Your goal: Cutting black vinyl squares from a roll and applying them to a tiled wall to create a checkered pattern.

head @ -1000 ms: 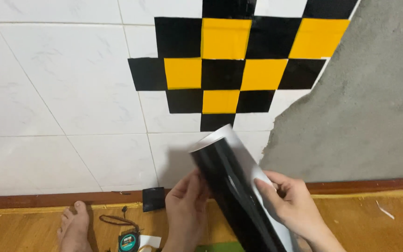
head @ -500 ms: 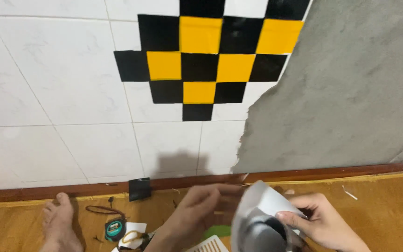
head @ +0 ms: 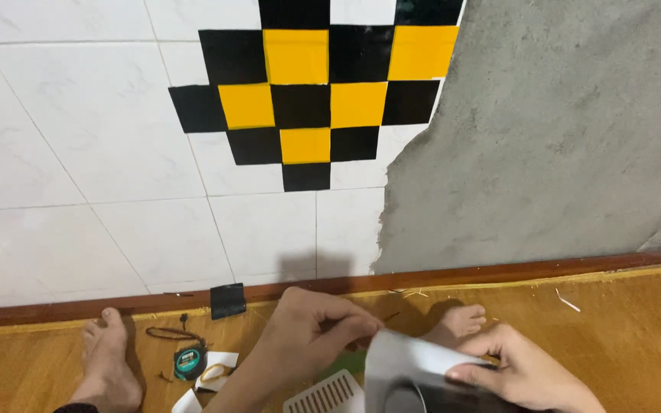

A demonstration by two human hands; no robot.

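The rolled sheet [head: 415,371] is lying nearest, between the left hand [head: 311,333] on its left and the right hand [head: 525,371] on its right. Left of them, a tape measure [head: 190,361] is sitting on the floor [head: 613,329], beside a foot [head: 105,367]. Farther back, a small square piece [head: 228,300] is leaning against the wall [head: 78,153]

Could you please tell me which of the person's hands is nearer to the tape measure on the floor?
Left. The left hand is just right of the tape measure; the right hand is far beyond, holding the sheet.
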